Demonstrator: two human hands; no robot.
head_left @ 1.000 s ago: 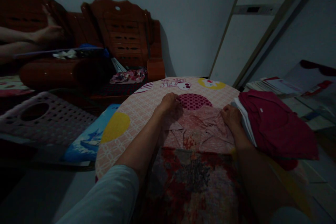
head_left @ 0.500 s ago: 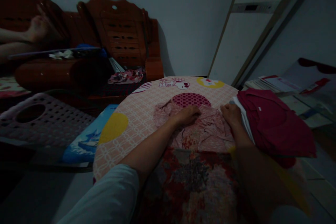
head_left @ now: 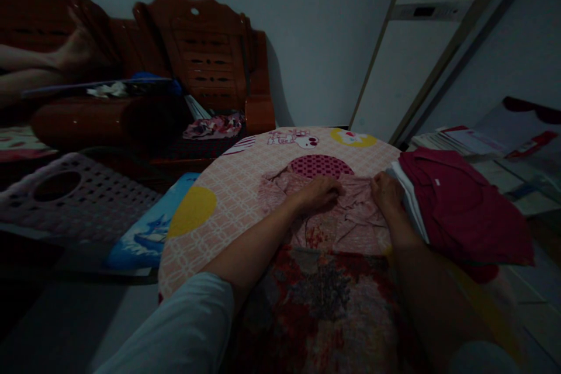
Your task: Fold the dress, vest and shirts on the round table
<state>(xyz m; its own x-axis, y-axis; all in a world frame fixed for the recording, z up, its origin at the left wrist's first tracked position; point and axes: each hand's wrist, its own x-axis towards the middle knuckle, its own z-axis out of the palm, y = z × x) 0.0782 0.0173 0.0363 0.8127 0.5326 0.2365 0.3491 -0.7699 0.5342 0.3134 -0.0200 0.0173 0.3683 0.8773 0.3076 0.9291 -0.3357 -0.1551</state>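
A pink garment (head_left: 359, 234) with a dark red and grey patterned part (head_left: 324, 298) lies on the round table, its upper end bunched in folds. My left hand (head_left: 321, 193) is closed on the cloth near the middle of the upper end. At its upper right corner my right hand (head_left: 387, 191) pinches the pink fabric. The fingertips of both hands are partly hidden. Just right of my right hand is a stack of folded clothes, with a dark pink garment (head_left: 468, 204) on top and a white one (head_left: 411, 201) under it.
A patterned cloth (head_left: 245, 187) covers the table. Behind stands a wooden bench (head_left: 201, 58) with clothing on its seat; another person's foot (head_left: 79, 49) rests at the left. A pink woven basket (head_left: 87, 198) and a blue bag (head_left: 149, 228) are left of the table. Papers (head_left: 442, 139) lie at right.
My left hand has shifted slightly, and the cloth between my hands looks straighter along its upper edge. Both hands keep hold of the garment. The whole view has moved a little.
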